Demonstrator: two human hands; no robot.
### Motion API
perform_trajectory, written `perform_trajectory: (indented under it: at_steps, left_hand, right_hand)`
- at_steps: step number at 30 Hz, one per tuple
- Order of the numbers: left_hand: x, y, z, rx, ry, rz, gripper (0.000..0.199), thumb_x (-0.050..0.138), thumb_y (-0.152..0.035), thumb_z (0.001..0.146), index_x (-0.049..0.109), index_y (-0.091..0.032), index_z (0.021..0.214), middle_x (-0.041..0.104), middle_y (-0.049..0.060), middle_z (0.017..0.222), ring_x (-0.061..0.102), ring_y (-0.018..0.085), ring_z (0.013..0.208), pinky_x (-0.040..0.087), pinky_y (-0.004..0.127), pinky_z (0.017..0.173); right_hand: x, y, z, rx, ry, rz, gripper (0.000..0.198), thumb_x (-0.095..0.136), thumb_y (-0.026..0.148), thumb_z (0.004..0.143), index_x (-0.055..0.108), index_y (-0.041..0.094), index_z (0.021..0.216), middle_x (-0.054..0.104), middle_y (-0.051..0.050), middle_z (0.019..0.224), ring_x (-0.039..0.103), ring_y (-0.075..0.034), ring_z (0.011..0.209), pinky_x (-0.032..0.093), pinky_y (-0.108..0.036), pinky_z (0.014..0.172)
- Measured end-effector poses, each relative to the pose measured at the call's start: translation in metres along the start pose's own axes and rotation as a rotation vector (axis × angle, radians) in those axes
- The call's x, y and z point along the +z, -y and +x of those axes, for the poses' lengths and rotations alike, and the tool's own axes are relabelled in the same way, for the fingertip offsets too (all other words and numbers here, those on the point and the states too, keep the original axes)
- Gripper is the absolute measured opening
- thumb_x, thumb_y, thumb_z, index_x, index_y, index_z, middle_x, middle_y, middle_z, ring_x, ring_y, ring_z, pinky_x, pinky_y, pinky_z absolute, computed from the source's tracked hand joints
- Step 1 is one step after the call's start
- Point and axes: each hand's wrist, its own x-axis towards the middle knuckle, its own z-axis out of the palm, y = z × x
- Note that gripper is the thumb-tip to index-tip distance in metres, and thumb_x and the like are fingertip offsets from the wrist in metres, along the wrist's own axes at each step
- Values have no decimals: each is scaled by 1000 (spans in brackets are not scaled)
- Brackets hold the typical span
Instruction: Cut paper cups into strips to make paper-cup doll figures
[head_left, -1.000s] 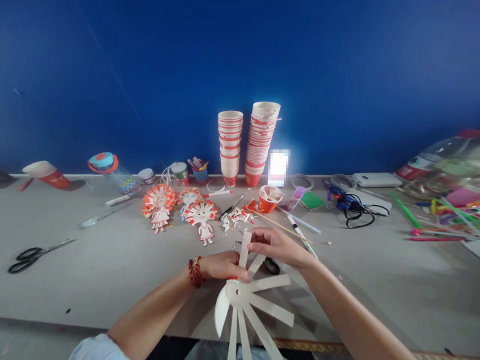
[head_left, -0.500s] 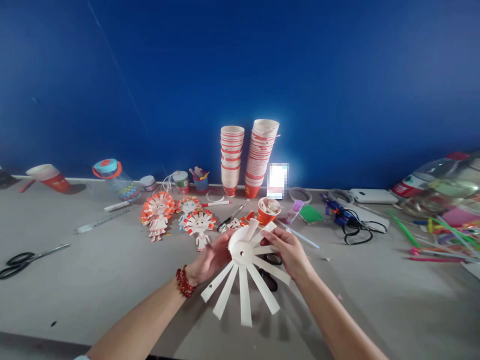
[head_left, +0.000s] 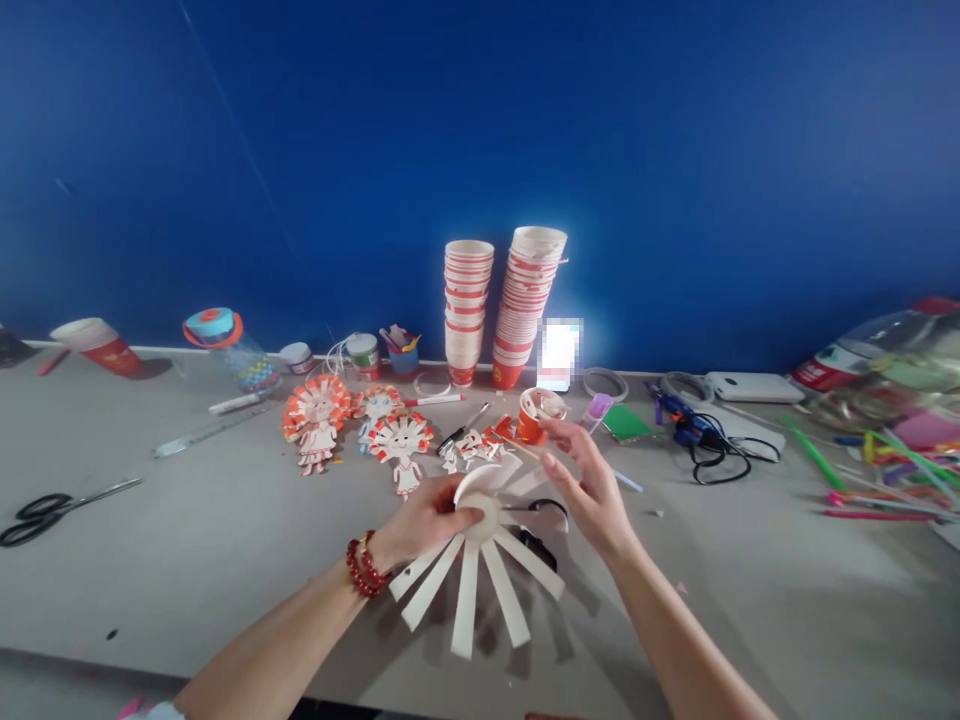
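My left hand (head_left: pixel 420 522) grips a paper cup cut into long white strips (head_left: pixel 466 600) that fan out from its round base. The thumb presses on the base and the fingers are behind it. To the right, my right hand (head_left: pixel 589 490) is raised with thumb and fingers apart, and I see nothing held in it. Beyond its fingertips stands a red paper cup (head_left: pixel 531 430) with paper scraps in it. Black scissor handles (head_left: pixel 538 548) lie on the table, partly hidden by the strips. Cut paper scraps (head_left: pixel 480 447) lie behind the cut cup.
Two tall stacks of paper cups (head_left: pixel 465 345) stand by the blue wall. Paper dolls with fringed heads (head_left: pixel 405 440) lie left of centre. Scissors (head_left: pixel 46 515) are at far left. A blue glue gun (head_left: pixel 694 430), colourful sticks (head_left: pixel 885 500) and a bottle (head_left: pixel 847 355) are at right.
My right hand has let go of the cut cup's strips and moved up and right. My left thumb has come over onto the base, and the cup has shifted slightly left.
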Motion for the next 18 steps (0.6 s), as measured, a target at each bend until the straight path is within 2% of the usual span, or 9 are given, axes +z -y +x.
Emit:
perform_trajectory:
  at_steps: [2, 4, 7, 11, 14, 18]
  left_hand:
    - [1, -2, 0, 25, 66, 16, 31, 62, -25, 79, 65, -16, 108, 70, 5, 97, 61, 22, 88, 47, 31, 79]
    - [1, -3, -1, 35, 95, 31, 30, 62, -24, 78, 65, -16, 107, 70, 5, 97, 61, 21, 87, 47, 30, 79]
    - [1, -2, -1, 16, 123, 59, 26, 61, -22, 78, 65, -15, 102, 68, 4, 92, 59, 19, 82, 46, 28, 74]
    - [-3, -4, -2, 16, 179, 26, 27, 60, -21, 78, 64, -14, 104, 66, 6, 96, 59, 19, 86, 45, 28, 77]
    - [-6, -7, -4, 22, 219, -3, 31, 61, -24, 79, 62, -15, 108, 66, 8, 105, 59, 21, 94, 46, 31, 83]
    - [-7, -11, -6, -5, 283, -35, 34, 63, -31, 80, 61, -17, 111, 66, 9, 106, 60, 21, 94, 47, 31, 82]
  right_hand:
    - [-1, 10, -2, -83, 159, -38, 24, 49, 39, 93, 61, 23, 106, 63, -9, 111, 54, -26, 108, 38, -39, 96]
    - [0, 18, -5, -92, 267, -51, 21, 49, 36, 93, 64, 22, 89, 66, -7, 95, 58, -25, 94, 42, -36, 88]
    - [-1, 18, -5, 8, 279, -33, 26, 51, 37, 92, 63, 20, 76, 64, -5, 78, 57, -21, 76, 43, -31, 72]
    - [-12, 7, -1, 234, 349, 178, 28, 60, 43, 86, 63, 18, 74, 59, -2, 69, 52, -16, 64, 40, -26, 58]
    - [-21, 2, 2, 345, 426, 306, 29, 64, 44, 82, 65, 16, 75, 58, -1, 67, 51, -14, 62, 40, -26, 57]
    - [-26, -1, 6, 411, 377, 363, 31, 73, 44, 73, 59, 17, 66, 54, 1, 61, 46, -12, 56, 35, -25, 53]
